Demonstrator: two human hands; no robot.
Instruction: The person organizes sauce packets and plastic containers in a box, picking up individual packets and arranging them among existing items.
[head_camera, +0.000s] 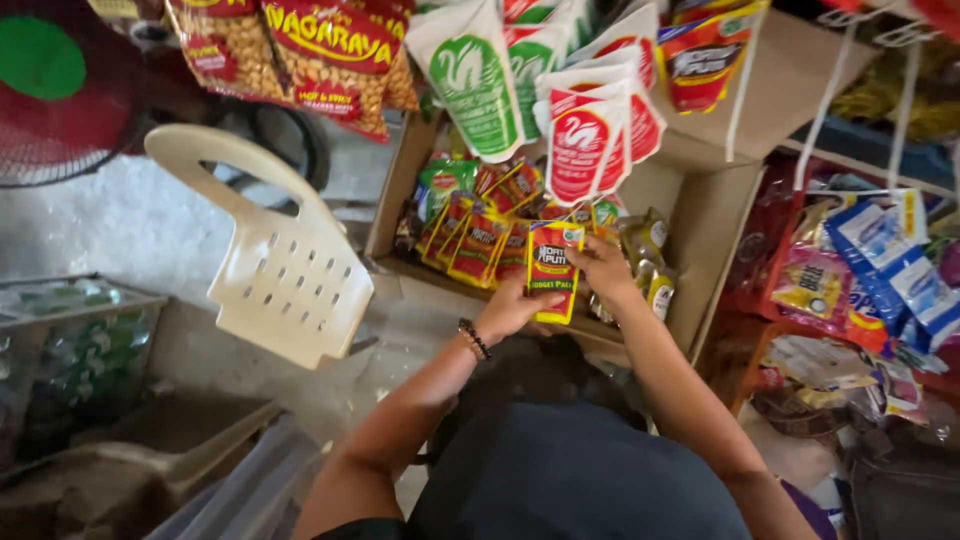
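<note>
Yellow-and-red sachet (553, 270) held over cardboard box (700, 215).
Gripped by left hand (515, 310) below, right hand (603, 268) beside.

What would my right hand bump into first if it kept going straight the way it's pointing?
Probably the row of red and yellow sachets standing in the cardboard box. The right hand, gripping a red and yellow packet, points up-left at them, though depth is unclear.

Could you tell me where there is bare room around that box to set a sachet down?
Bare concrete floor lies left of the cardboard box, behind the plastic chair. The box is crowded with sachets where both hands hold the yellow sachet; the right side is packed too.
</note>
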